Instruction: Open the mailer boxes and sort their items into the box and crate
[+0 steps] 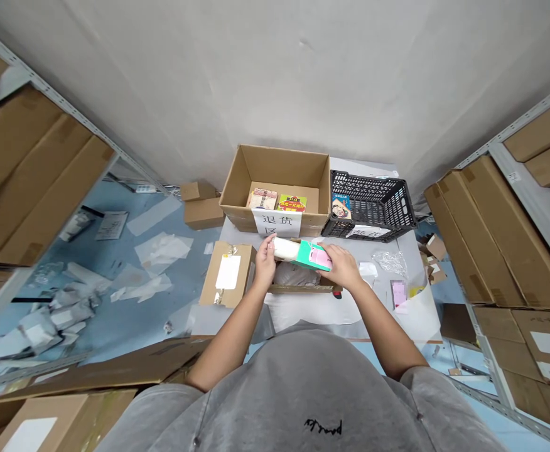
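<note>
My left hand (265,258) is closed on the white end of a long white and green box (298,252). On the green end, which carries a pink label, my right hand (341,266) has its fingers wrapped round the edge. The box is held tilted slightly down to the right, above an open cardboard carton (298,289). Crumpled pale packing material (294,274) shows inside that carton. Left of it, close to my left hand, lies a brown parcel (226,274) with a white label and tape.
Behind stand a large open carton (275,166) with small colourful boxes and a black plastic crate (373,204). Bubble wrap (390,263) and a phone-like pink item (399,295) lie at right on the table (423,320). Shelves with cartons (496,232) flank both sides; papers (164,248) litter the floor.
</note>
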`<state>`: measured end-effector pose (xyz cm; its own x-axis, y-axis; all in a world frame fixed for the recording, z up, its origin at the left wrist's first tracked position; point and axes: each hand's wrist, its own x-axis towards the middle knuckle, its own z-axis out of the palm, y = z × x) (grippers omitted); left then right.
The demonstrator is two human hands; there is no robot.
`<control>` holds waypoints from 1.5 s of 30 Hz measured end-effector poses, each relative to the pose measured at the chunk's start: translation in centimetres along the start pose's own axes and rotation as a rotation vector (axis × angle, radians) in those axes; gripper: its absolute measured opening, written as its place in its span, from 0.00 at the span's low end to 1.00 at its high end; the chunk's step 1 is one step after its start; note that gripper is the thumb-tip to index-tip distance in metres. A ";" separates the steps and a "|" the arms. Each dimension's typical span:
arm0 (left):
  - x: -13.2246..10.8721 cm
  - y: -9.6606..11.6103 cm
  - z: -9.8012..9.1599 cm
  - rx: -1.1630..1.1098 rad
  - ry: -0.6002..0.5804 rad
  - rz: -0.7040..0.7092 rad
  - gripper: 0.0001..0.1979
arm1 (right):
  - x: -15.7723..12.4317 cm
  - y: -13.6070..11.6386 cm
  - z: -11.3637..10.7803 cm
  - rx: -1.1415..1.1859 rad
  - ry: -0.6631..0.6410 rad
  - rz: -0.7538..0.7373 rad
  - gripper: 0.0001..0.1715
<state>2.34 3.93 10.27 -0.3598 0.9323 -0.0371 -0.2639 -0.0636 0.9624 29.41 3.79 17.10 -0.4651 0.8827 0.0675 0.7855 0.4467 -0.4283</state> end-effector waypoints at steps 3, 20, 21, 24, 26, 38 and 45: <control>0.4 0.4 0.6 -0.152 0.146 -0.018 0.32 | -0.5 -0.1 0.6 0.019 0.014 0.007 0.47; 0.3 1.8 1.7 -0.381 -0.019 -0.191 0.36 | -1.2 0.6 1.3 0.153 0.074 0.087 0.43; 0.5 1.8 1.9 -0.396 0.030 -0.178 0.35 | -1.3 0.5 1.5 0.165 0.078 0.089 0.44; 1.0 2.2 2.5 -0.417 0.126 -0.139 0.35 | -1.6 0.3 2.3 0.175 0.098 0.089 0.46; 1.2 2.8 2.8 -0.428 0.151 -0.123 0.35 | -1.8 0.2 2.7 0.174 0.112 0.088 0.47; 1.2 4.0 3.2 -0.523 -0.067 -0.256 0.37 | -1.9 0.0 3.2 0.163 0.125 0.129 0.45; 1.1 4.9 3.3 -0.449 0.013 -0.153 0.41 | -2.0 -0.4 3.1 0.193 0.166 0.132 0.44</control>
<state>3.60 5.78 15.80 -0.2972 0.9386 -0.1754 -0.6744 -0.0762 0.7345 28.76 1.43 14.38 -0.2782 0.9503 0.1399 0.7349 0.3044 -0.6061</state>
